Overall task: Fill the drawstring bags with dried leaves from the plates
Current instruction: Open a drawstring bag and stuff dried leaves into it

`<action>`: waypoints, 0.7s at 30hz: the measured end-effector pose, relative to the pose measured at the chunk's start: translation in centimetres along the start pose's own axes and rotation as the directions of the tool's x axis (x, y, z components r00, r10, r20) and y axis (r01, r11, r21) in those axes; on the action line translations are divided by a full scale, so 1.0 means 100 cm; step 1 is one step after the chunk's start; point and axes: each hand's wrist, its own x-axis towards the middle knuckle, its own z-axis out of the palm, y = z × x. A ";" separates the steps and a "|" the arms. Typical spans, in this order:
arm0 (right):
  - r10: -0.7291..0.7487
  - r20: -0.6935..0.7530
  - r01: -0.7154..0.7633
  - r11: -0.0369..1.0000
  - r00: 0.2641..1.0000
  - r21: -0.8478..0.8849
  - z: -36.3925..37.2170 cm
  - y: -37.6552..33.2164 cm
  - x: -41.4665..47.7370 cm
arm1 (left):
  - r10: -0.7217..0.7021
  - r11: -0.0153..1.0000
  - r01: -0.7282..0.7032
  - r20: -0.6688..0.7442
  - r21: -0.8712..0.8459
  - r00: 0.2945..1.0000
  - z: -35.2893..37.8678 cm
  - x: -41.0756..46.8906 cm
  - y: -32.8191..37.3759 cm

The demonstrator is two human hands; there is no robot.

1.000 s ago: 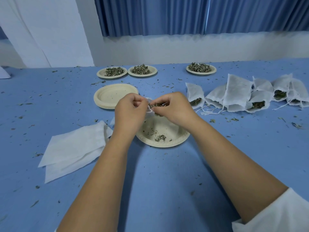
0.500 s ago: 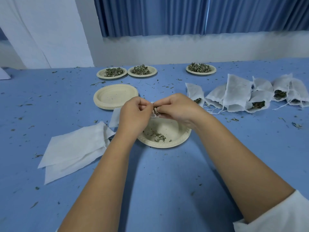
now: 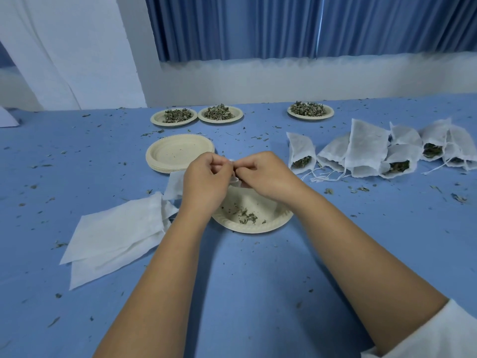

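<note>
two bare arms reach out over a blue table [image 3: 245,293] dotted with leaf bits. near the left sits a flat pile of empty white bags [image 3: 113,236]. in the middle is a plate [image 3: 271,224] with only a few dried leaves [image 3: 246,215] left in it. just above that plate the left hand [image 3: 206,182] and the right hand [image 3: 268,174] meet, both pinched tight on the top of a small white bag [image 3: 175,184]; most of it hides behind the left hand. a bit farther, to the left, is a stack of empty plates [image 3: 178,153]. to the right lie the filled bags [image 3: 382,153] with loose strings. far back are three plates of leaves [image 3: 220,113], then a blue curtain [image 3: 284,24].
</note>
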 end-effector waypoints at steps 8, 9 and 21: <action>0.066 -0.135 -0.018 0.943 0.989 0.332 0.002 0.007 0.000 | -0.034 0.995 0.036 0.028 -0.091 0.999 -0.002 -0.002 0.005; 0.062 -0.165 -0.007 0.950 0.984 0.312 0.002 0.009 0.001 | -0.034 0.994 0.038 0.037 -0.099 0.999 -0.002 -0.002 0.005; 0.248 -0.015 -0.229 0.917 0.969 0.326 0.006 0.014 0.008 | 0.004 0.994 0.019 0.224 -0.103 0.975 -0.003 -0.006 0.010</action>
